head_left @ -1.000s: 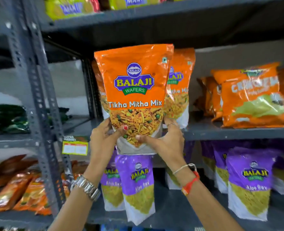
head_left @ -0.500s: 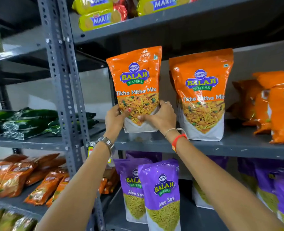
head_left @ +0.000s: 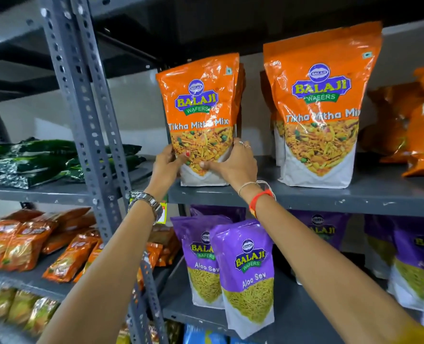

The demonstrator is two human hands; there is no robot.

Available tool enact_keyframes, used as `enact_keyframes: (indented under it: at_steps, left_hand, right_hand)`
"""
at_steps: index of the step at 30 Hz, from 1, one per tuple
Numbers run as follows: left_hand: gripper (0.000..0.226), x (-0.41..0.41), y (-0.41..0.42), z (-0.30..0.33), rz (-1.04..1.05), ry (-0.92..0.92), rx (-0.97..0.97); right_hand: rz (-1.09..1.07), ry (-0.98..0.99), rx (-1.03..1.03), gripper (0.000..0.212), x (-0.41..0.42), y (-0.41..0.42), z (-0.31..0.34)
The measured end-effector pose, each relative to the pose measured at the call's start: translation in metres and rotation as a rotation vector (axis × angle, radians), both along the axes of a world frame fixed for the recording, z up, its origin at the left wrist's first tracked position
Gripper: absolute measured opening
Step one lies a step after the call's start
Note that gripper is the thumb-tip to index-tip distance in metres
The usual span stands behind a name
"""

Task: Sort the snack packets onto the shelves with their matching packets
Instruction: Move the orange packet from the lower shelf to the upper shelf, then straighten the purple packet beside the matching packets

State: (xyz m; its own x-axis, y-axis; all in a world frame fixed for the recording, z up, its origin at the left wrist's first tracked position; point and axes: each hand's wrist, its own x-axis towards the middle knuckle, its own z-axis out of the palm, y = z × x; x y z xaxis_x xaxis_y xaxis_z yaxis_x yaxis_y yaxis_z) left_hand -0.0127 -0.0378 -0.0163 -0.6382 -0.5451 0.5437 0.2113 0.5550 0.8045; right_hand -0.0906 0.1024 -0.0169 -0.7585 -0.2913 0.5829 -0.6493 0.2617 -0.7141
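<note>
Upright on the grey shelf (head_left: pixel 305 198), at its left end: an orange Tikha Mitha Mix packet (head_left: pixel 201 120), well left of a matching packet (head_left: pixel 317 108). Gripped low on both sides, left hand (head_left: pixel 167 167) and right hand (head_left: pixel 233 165), fingers (head_left: pixel 240 146) wrapped round it. Below, purple Aloo Sev packets (head_left: pixel 245 274).

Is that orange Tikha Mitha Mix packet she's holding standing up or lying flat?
Upright. The orange Tikha Mitha Mix packet stands on its white base on the grey metal shelf, both hands at its bottom.
</note>
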Motion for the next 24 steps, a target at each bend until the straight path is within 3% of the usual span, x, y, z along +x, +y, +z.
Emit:
enact_keyframes:
  at_steps: [3,5,8,11,13,19,22,24]
  left_hand:
    - [0.042,0.006,0.003,-0.007,0.183,-0.06,-0.174]
    - [0.053,0.012,0.008,-0.017,0.337,0.022,-0.247]
    - [0.042,0.027,0.029,-0.043,0.335,0.243,-0.216]
    - [0.028,0.036,0.058,-0.082,0.257,0.323,-0.115]
    - [0.025,0.039,0.075,-0.113,0.212,0.348,-0.014]
    - [0.009,0.043,0.112,-0.223,0.2,0.243,0.242]
    - [0.019,0.045,0.128,-0.271,0.162,0.116,0.35]
    - [0.038,0.044,0.133,-0.298,0.061,0.019,0.481]
  right_hand:
    - [0.073,0.023,-0.035,0.084,0.003,0.014,-0.002]
    - [0.078,0.072,-0.146,0.078,0.008,0.029,-0.013]
    - [0.051,0.109,-0.354,0.053,0.026,0.062,-0.044]
    - [0.028,0.112,-0.491,0.031,0.039,0.088,-0.09]
    - [0.012,0.052,-0.524,0.027,0.038,0.097,-0.127]
    - [-0.039,-0.264,-0.321,0.037,0.015,0.109,-0.233]
    - [0.016,-0.515,-0.161,0.067,0.002,0.105,-0.272]
    - [0.085,-0.669,-0.105,0.084,-0.006,0.101,-0.292]
